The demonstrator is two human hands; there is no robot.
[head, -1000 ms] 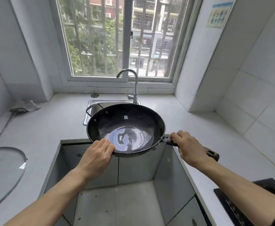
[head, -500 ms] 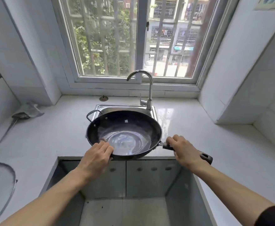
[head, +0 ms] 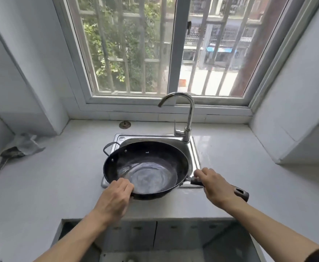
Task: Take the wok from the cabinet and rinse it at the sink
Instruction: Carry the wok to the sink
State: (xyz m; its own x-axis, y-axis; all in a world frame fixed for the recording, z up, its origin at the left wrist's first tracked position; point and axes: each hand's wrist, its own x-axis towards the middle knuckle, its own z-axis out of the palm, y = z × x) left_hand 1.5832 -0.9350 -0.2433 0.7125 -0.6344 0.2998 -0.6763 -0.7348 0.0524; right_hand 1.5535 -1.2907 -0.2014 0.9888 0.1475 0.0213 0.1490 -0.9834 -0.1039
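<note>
Two hands on round black wok (head: 149,167) over steel sink (head: 195,154): left hand (head: 115,199) grips near rim, right hand (head: 214,188) wraps long handle; curved chrome tap (head: 189,114) behind.

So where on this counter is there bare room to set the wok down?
Bare counter lies right of the sink, out to the wall. More lies left of it, short of the crumpled wrapping. The sink itself is crowded: the wok covers it under the faucet.
</note>
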